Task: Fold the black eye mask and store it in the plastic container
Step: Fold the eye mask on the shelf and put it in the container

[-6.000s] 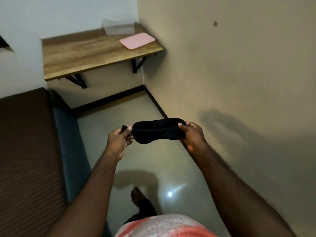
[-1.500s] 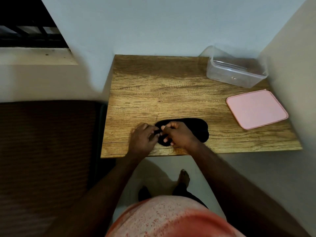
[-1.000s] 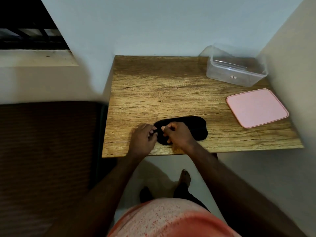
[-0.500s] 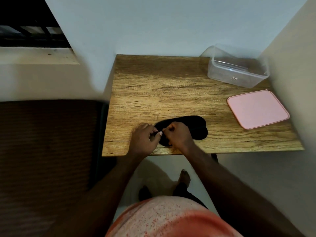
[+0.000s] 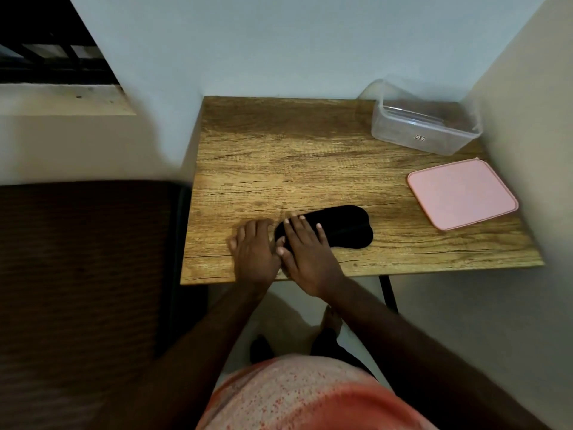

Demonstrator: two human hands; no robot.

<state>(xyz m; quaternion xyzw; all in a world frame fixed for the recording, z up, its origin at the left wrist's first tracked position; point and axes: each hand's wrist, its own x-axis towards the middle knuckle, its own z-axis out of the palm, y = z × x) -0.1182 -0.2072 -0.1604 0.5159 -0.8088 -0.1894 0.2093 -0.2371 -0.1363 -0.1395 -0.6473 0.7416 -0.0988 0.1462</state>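
Observation:
The black eye mask (image 5: 344,226) lies flat on the wooden table (image 5: 310,169), near its front edge. My right hand (image 5: 307,252) rests palm down on the mask's left end, fingers spread. My left hand (image 5: 254,248) lies flat on the table just left of the mask, its thumb side touching my right hand. Neither hand grips anything. The clear plastic container (image 5: 424,122) stands open at the table's back right corner. Its pink lid (image 5: 462,192) lies flat on the table in front of it.
Walls close off the table at the back and on the right. A dark brown padded seat (image 5: 83,274) stands to the left of the table. A window sill (image 5: 62,99) is at the upper left. My feet are on the floor under the table's front edge.
Six seconds ago I held the mask stretched between both hands in the air. It now lies on the table. In the last half second my pinching fingers opened and both hands flattened.

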